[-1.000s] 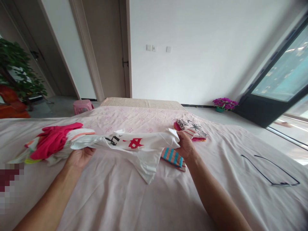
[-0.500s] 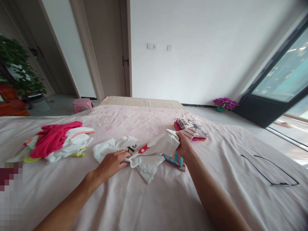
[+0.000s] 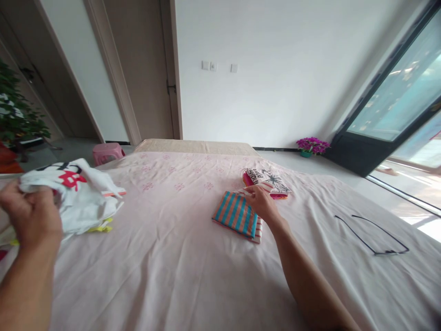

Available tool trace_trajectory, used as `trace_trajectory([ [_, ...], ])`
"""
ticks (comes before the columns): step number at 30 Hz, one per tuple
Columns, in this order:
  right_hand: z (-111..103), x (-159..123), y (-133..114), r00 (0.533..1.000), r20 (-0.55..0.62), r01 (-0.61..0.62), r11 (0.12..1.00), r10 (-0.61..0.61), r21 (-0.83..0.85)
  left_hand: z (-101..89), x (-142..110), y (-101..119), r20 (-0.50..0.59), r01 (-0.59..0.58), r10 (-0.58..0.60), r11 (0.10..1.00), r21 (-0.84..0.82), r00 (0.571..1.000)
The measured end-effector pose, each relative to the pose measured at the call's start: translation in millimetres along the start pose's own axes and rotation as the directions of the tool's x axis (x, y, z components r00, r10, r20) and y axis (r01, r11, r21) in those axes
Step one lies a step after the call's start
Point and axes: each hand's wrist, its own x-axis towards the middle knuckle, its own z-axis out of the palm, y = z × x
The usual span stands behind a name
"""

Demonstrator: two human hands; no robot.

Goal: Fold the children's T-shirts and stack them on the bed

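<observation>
My left hand (image 3: 34, 211) is closed on a white T-shirt (image 3: 79, 193) with black and red print, lifted at the left. The shirt hides most of a loose clothes pile beneath it; a yellow bit of cloth (image 3: 101, 225) shows at its edge. On the right, my right hand (image 3: 260, 200) has its fingers bent around the upper edge of a folded striped garment (image 3: 236, 214), blue and orange on top with red-and-white stripes showing at its side. Just behind lies a folded stack (image 3: 275, 181), its top piece white with black print.
A pink sheet (image 3: 165, 266) covers the wide surface. Dark-framed glasses (image 3: 391, 252) lie on it at the right. Beyond are a pink stool (image 3: 108, 151), purple flowers in a green pot (image 3: 306, 151), a wall and doors. A leafy plant (image 3: 19, 115) stands far left.
My left hand has carried the white T-shirt from the middle to the pile at the left. My right hand has let go of the shirt and taken the striped garment's edge, uncovering that garment.
</observation>
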Motion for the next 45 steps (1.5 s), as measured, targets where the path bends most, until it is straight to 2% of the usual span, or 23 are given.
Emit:
trace_trajectory([
  [2,-1,-2,1,0.994,0.09,0.081,0.986,-0.068,-0.144,0.3,-8,-25,-0.076,-0.069,0.095,0.955,0.288,0.993],
  [4,2,-4,2,0.985,0.156,0.107,0.962,-0.068,-0.253,8.3,-18,-57,0.02,-0.145,0.159,0.827,0.543,0.987],
  [7,8,-5,5,0.976,0.219,0.089,0.935,-0.012,-0.344,22.6,-29,-96,0.117,-0.223,0.195,0.714,0.664,0.974],
  [9,10,-4,7,0.961,0.275,0.085,0.936,0.013,-0.341,28.7,-34,-100,0.134,-0.253,0.222,0.697,0.671,0.966],
  [11,10,-1,9,0.952,0.306,0.075,0.943,0.029,-0.324,32.6,-39,-85,0.101,-0.263,0.264,0.702,0.662,0.959],
  [13,8,1,8,0.959,0.285,0.079,0.951,0.01,-0.3,37.0,-46,-59,0.041,-0.272,0.323,0.714,0.646,0.946],
  [15,5,1,2,0.969,0.246,0.083,0.974,-0.028,-0.213,44.8,-54,-32,0.057,-0.345,0.391,0.723,0.599,0.918],
  [16,3,-1,-4,0.972,0.231,0.068,0.991,-0.039,-0.119,50.4,-59,-21,0.083,-0.395,0.421,0.739,0.545,0.903],
  [18,-4,-7,-21,0.971,0.236,-0.002,0.98,-0.046,0.201,64.7,-68,-3,0.154,-0.449,0.423,0.81,0.377,0.893],
  [19,-7,-11,-31,0.962,0.264,-0.049,0.916,-0.063,0.398,72.8,-73,4,0.183,-0.415,0.377,0.869,0.27,0.908],
  [21,-12,-22,-54,0.926,0.335,-0.142,0.663,-0.172,0.735,89.1,-84,16,0.259,-0.217,0.201,0.975,0.036,0.945],
  [23,-11,-31,-72,0.915,0.302,-0.16,0.448,-0.266,0.88,102.5,-95,28,0.367,0.055,0.005,0.987,-0.153,0.93],
  [24,-9,-34,-78,0.93,0.251,-0.129,0.4,-0.27,0.907,107.4,-101,33,0.425,0.168,-0.067,0.964,-0.205,0.903],
  [26,0,-35,-79,0.953,0.194,-0.074,0.444,-0.231,0.893,113.8,-113,42,0.541,0.305,-0.149,0.929,-0.21,0.828],
  [29,12,-28,-64,0.94,0.238,0.006,0.713,-0.243,0.701,118.7,-132,50,0.677,0.293,-0.162,0.953,-0.083,0.718],
  [31,13,-25,-51,0.883,0.314,0.16,0.853,-0.348,0.497,122.4,-146,55,0.71,0.161,-0.084,0.986,-0.042,0.699],
  [32,12,-24,-46,0.837,0.366,0.249,0.879,-0.406,0.405,125.0,-152,57,0.717,0.076,-0.026,0.996,-0.038,0.697],
  [34,9,-26,-41,0.741,0.476,0.385,0.88,-0.474,0.277,131.7,-165,64,0.733,-0.112,0.113,0.992,-0.05,0.671],
  [36,9,-31,-42,0.713,0.509,0.442,0.873,-0.482,0.208,139.8,-178,71,0.75,-0.297,0.244,0.952,-0.067,0.614],
  [39,17,-40,-51,0.782,0.438,0.415,0.895,-0.443,0.164,151.3,-193,81,0.76,-0.492,0.347,0.87,-0.042,0.549],
  [41,25,-43,-56,0.847,0.366,0.342,0.922,-0.386,0.18,156.5,-199,85,0.769,-0.54,0.338,0.841,0.011,0.542],
  [43,34,-42,-58,0.91,0.281,0.22,0.93,-0.304,0.294,158.4,-198,85,0.763,-0.485,0.288,0.874,0.038,0.579],
  [45,39,-35,-55,0.966,0.199,0.039,0.849,-0.168,0.527,156.3,-189,78,0.716,-0.268,0.177,0.963,0.014,0.675],
])
